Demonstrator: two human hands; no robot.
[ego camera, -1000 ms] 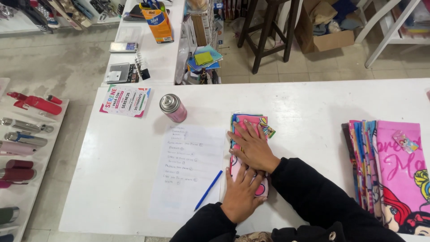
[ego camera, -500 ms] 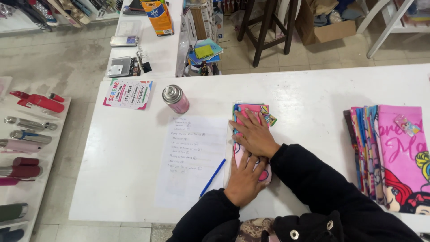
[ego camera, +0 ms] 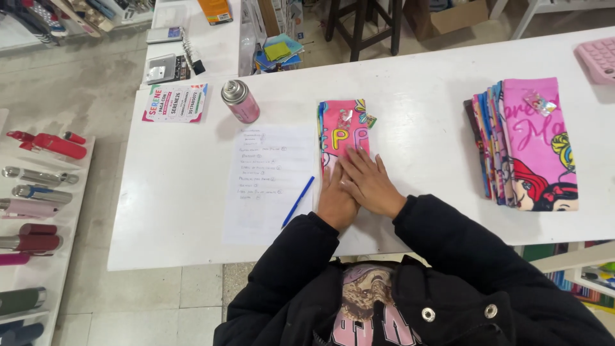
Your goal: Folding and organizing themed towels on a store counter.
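pink cloth pouch (ego camera: pixel 344 131) | left hand (ego camera: pixel 334 195), right hand (ego camera: pixel 368 182) flat, fingers spread, pressing its near end | white table (ego camera: pixel 179 192)

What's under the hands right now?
Both hands, left and right, press flat on the near end of a pink printed pouch lying on the white table. That end is covered.

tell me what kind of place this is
Probably a small stationery or gift shop: a stack of cartoon-print pouches lies on the white counter, insulated bottles sit on a side display, and both hands press a pink pouch beside a handwritten list.
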